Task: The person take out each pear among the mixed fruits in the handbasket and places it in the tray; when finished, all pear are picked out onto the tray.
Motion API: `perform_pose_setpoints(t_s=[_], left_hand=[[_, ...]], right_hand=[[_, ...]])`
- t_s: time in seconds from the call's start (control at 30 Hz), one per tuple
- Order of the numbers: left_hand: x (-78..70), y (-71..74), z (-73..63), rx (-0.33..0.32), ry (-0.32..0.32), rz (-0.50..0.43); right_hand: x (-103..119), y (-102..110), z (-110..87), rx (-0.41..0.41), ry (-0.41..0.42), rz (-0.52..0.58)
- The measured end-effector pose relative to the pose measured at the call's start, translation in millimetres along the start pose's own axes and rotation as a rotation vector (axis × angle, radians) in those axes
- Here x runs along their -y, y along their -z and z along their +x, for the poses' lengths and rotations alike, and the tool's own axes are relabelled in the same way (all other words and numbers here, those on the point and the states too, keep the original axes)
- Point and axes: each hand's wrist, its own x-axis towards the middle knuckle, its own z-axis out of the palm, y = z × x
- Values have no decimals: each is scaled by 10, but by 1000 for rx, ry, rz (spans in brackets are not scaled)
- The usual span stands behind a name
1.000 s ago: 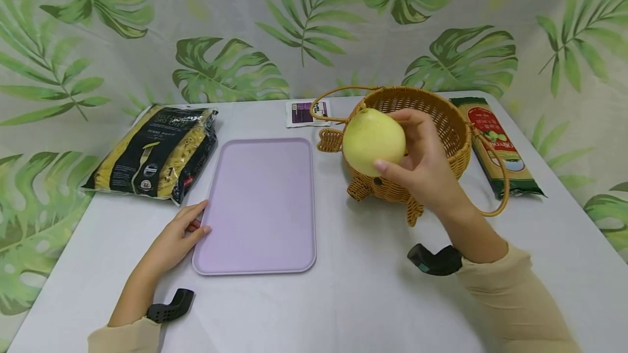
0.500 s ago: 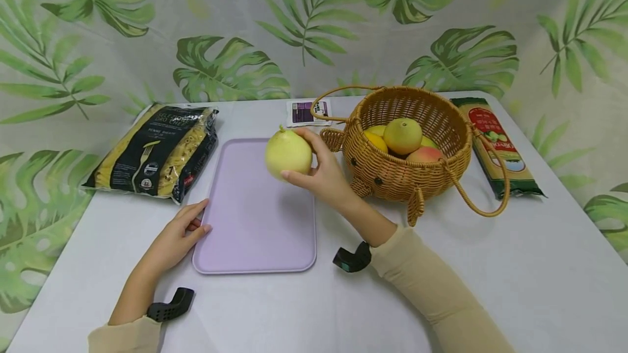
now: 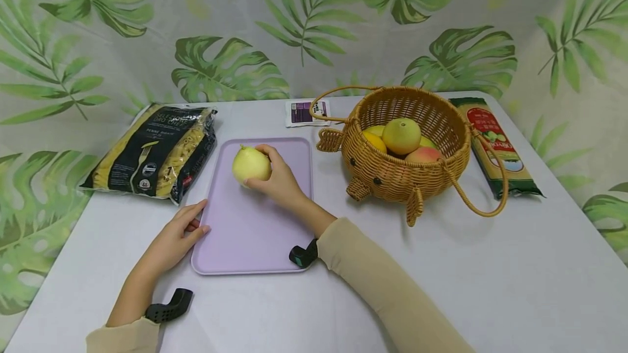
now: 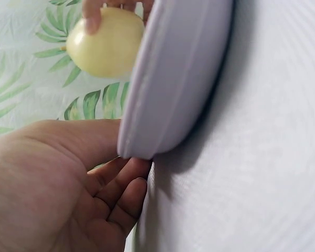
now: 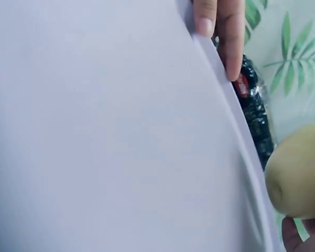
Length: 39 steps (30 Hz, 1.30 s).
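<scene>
Pear (image 3: pixel 251 165) is located above the far left part of the lilac tray (image 3: pixel 255 233), held by the right hand (image 3: pixel 279 178). Right grip: spread to the width of the fruit, thumb on the near side and fingers round the far side, with hold of the pear only. This side hold leaves the stem end and the underside uncovered, presumably so that the base can meet a flat surface without trapping the fingers. Contact between pear and tray cannot be confirmed. Left grip: nearly closed across the left edge of the tray, the thumb of the left hand (image 3: pixel 174 238) over the rim and fingers bent against the outer side; the probable function is to keep the tray from sliding on the counter (image 3: pixel 515 277). Tray orientation: flat, short side toward the person, within reach of both hands. Wicker basket (image 3: pixel 402 178) stands upright to the right of the tray, fruit (image 3: pixel 402 135) inside; its handles (image 3: pixel 507 187) lie outward, which appears to leave the mouth unobstructed. Pasta bag (image 3: pixel 147 151), sachet (image 3: pixel 299 113) and green-ended packet (image 3: pixel 483 116) lie around these items, apparently placed outside the working area.
</scene>
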Motion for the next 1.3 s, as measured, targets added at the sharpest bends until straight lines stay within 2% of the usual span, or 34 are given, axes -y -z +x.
perform_pose_setpoints(t_s=[0.2,0.67,0.97,1.3], left_hand=[[-6,6,-9,1,7,2],[10,-3,-7,-1,-6,5],[14,-9,0,-3,-11,10],[-14,4,0,5,2,-1]], right_hand=[[-117,-116,28,32,-45,-28],[-205,-142,54,161,-50,93],[-177,-143,61,211,-71,71],[-137,-118,64,258,-83,97]])
